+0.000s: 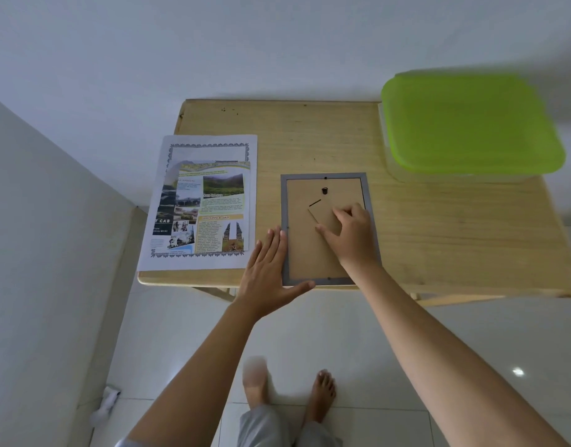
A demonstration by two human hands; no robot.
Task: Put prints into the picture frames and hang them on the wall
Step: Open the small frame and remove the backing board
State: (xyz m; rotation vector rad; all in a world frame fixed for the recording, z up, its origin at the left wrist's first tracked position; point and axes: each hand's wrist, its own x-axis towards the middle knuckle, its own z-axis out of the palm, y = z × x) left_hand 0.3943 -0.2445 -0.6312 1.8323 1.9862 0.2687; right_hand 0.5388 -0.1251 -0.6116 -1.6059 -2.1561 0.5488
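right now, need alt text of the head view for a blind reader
A person's left hand lies flat against the left edge of a grey picture frame, face down on a wooden table, while the right hand pinches the cardboard stand on its back. Prints lie to its left, a green-lidded box far right.

home room, tiled floor, wooden table
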